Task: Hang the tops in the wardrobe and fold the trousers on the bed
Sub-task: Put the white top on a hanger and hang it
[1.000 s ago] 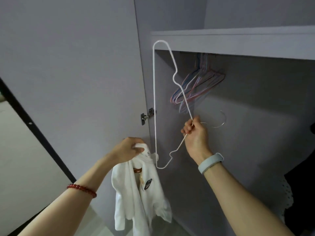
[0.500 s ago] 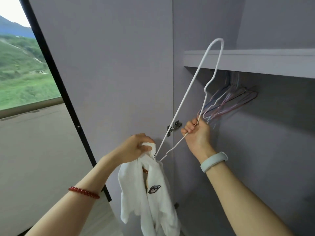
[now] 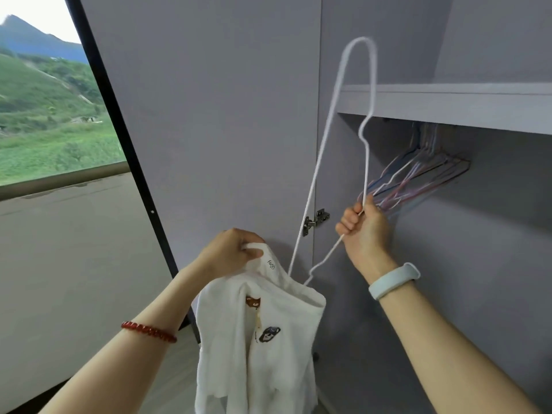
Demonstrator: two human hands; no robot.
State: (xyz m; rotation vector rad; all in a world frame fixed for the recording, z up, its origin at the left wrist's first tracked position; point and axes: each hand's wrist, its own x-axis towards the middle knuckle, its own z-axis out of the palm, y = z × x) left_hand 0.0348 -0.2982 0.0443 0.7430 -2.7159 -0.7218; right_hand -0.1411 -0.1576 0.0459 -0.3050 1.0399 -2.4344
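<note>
Left hand [image 3: 231, 253]: fingers curled, pinching the collar of a white top [image 3: 260, 339]. The top hangs straight down below that hand, small cartoon print on the chest, a label with lettering showing at the neck. Red bead bracelet [image 3: 148, 331] on the left forearm.

Right hand [image 3: 363, 227]: fist closed round a white wire hanger [image 3: 334, 138], gripping one sloped arm of it near the neck. The hanger is turned on end: one rounded end points up well above the right hand, in front of the shelf [image 3: 448, 104]; the long straight bar runs down and to the left of that hand. Its lower end sits at the top's neck opening, just right of the left hand; cannot tell if the wire is already inside the collar or only touching it. The hanger's hook is not visible, hidden by the hand or out of sight behind it. Pale blue wristband [image 3: 394, 280] on the right wrist.

Wardrobe: open door [image 3: 209, 115] stands behind and above the left hand, metal hinge [image 3: 316, 221] between the two hands, a little nearer the right one. Just behind and to the right of the right hand, a bunch of coloured wire hangers [image 3: 418, 177] hangs under the shelf, blurred; the rail itself is mostly hidden. No garments visible on them.

Left of the left hand: a dark window frame [image 3: 119, 121] with green hills outside.
</note>
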